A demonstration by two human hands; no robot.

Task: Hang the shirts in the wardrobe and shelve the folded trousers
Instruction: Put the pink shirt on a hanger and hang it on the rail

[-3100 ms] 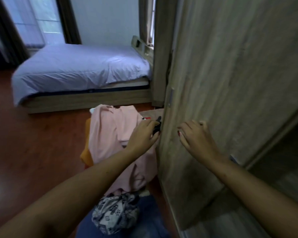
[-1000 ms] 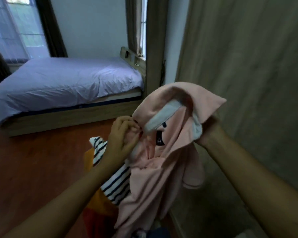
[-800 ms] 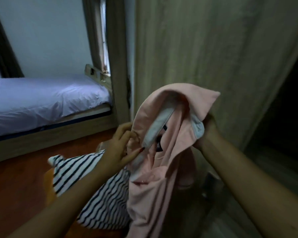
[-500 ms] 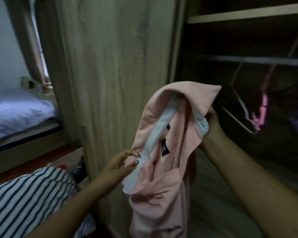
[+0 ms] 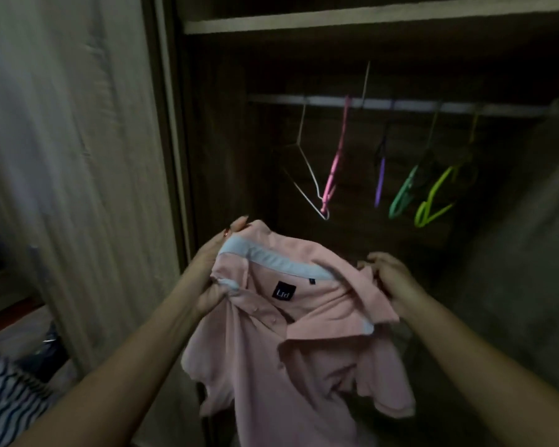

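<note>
I hold a pink polo shirt (image 5: 291, 343) by its collar before the open wardrobe (image 5: 352, 22); my left hand (image 5: 217, 272) pinches the collar's left end, my right hand (image 5: 389, 279) clutches its right; behind, 5 empty hangers, white (image 5: 307, 175), pink (image 5: 334, 162), purple (image 5: 380, 179), and 2 green (image 5: 426, 198), dangle from the rail (image 5: 400, 106); a striped garment (image 5: 10, 395) lies lower left.

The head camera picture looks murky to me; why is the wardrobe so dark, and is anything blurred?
Head view: the wardrobe interior is dim, so the rail and coloured hangers barely stand out; the pink shirt is fairly sharp, with its label readable, while the wardrobe door on the left smears with motion blur.
</note>
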